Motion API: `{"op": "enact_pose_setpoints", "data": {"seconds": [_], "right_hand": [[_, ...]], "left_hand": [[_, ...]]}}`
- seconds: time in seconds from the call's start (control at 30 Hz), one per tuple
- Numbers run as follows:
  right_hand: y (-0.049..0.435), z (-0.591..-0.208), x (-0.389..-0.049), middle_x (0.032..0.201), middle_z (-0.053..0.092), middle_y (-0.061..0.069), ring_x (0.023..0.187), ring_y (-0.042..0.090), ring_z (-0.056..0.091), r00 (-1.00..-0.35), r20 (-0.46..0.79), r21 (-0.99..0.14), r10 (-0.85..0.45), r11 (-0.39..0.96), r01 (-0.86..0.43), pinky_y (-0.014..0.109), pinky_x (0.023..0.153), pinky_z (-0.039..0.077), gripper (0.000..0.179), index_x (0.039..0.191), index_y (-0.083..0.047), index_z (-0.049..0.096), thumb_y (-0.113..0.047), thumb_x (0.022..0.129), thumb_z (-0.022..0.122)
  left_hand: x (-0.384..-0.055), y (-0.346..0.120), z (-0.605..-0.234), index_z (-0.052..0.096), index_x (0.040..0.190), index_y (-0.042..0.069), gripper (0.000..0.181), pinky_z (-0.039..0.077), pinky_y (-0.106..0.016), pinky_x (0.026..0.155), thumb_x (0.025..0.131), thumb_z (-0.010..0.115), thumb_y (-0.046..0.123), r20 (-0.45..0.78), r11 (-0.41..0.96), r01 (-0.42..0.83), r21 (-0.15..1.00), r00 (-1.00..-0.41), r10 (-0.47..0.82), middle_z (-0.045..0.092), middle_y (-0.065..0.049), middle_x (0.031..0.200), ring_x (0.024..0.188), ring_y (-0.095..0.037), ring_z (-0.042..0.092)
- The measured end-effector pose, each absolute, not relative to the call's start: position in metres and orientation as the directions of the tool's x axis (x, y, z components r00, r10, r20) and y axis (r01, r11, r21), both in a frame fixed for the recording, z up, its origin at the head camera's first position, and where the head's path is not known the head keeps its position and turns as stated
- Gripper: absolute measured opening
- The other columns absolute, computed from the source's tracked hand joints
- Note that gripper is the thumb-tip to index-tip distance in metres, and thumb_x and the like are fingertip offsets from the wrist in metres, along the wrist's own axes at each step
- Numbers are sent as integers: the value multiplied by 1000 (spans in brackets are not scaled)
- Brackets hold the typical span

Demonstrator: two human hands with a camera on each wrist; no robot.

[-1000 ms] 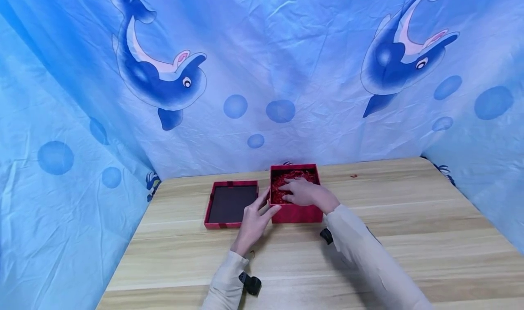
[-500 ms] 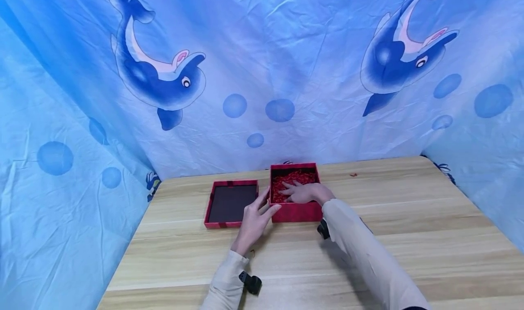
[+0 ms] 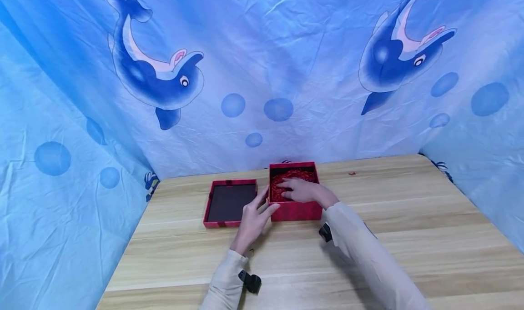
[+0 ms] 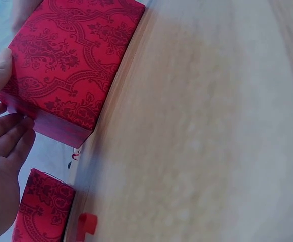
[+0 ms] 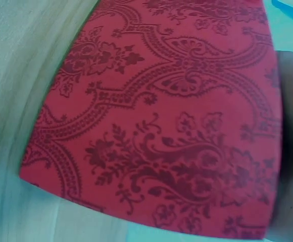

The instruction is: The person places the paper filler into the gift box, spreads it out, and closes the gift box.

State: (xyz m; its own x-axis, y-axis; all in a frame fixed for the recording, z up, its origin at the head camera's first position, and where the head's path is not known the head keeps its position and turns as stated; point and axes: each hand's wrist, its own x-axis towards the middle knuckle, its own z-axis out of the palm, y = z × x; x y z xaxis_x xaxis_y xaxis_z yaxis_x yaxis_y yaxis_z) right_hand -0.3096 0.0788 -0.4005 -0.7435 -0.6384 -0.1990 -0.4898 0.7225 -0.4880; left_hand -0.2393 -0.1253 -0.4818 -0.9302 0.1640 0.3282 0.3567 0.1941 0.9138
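Observation:
An open red box [image 3: 296, 211] with a dark floral pattern stands near the back of the table, filled with red shredded paper [image 3: 300, 173]. My left hand [image 3: 251, 223] holds its front left corner. In the left wrist view the thumb lies against the front face of the box [image 4: 70, 55] and the fingers against its side. Over the front rim reaches my right hand [image 3: 303, 192], its slightly bent fingers resting on the paper; some fingertips are hidden. The right wrist view is mostly filled by the box's patterned front [image 5: 176, 121], with the right hand largely hidden behind it.
Left of the box lies a red lid [image 3: 235, 203], dark inside up. A red scrap [image 3: 352, 173] lies to the right at the back. A small curled strip [image 3: 251, 252] lies beside the left wrist. Behind the table hangs a blue dolphin curtain [image 3: 278, 64].
The right hand spread its fingers flatter over the paper, then drew them together a little. The paper's surface has shifted. The left hand and the lid stay in place.

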Motion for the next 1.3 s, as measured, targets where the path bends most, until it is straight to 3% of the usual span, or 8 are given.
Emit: {"op": "enact_pose_setpoints", "data": {"seconds": [0.33, 0.53, 0.67, 0.8, 1.0, 1.3], "right_hand": [[99, -396, -287, 150, 52, 20, 142, 39, 43, -806, 101, -589, -584, 617, -521, 56, 115, 36, 44, 147, 1, 56, -22, 110, 54], [114, -401, -263, 141, 60, 16, 130, 35, 56, -847, 258, -702, -464, 513, -494, 55, 106, 46, 40, 141, -1, 62, -24, 109, 57], [122, -405, -243, 132, 66, 16, 114, 33, 65, -866, 348, -791, -359, 383, -477, 44, 93, 55, 35, 137, -1, 64, -20, 108, 57], [125, -416, -225, 124, 69, 17, 107, 35, 67, -863, 418, -835, -284, 253, -488, 30, 84, 56, 29, 132, 1, 66, -12, 108, 57], [119, -437, -206, 115, 72, 17, 104, 37, 69, -864, 443, -858, -239, 166, -486, 25, 82, 56, 25, 128, 4, 65, -6, 107, 57], [97, -465, -194, 114, 74, 12, 104, 31, 69, -883, 414, -875, -222, 169, -453, 29, 88, 56, 23, 127, -3, 68, -9, 105, 61]], "left_hand": [[-238, -126, -480, 44, 159, 15, 68, 53, -36, 98, 99, 74, 28, 335, 239, 369, 898, -926, 173, 46, -8, 157, 136, -33, 52], [-237, -127, -480, 44, 159, 16, 69, 50, -42, 103, 99, 73, 33, 320, 278, 361, 890, -930, 182, 47, -4, 157, 138, -29, 50], [-234, -133, -480, 46, 158, 16, 67, 46, -50, 108, 99, 73, 34, 337, 322, 375, 869, -926, 169, 51, -6, 154, 137, -31, 52], [-230, -144, -481, 54, 152, 12, 60, 46, -53, 107, 98, 76, 24, 417, 336, 432, 837, -901, 118, 60, -12, 144, 129, -36, 59], [-222, -166, -485, 61, 143, 1, 55, 50, -47, 103, 91, 80, 4, 554, 329, 535, 778, -831, 41, 66, -20, 133, 121, -34, 65], [-206, -202, -488, 63, 142, 4, 56, 43, -15, 103, 89, 82, 7, 580, 427, 519, 741, -815, -16, 68, -14, 133, 120, -32, 66]]}}
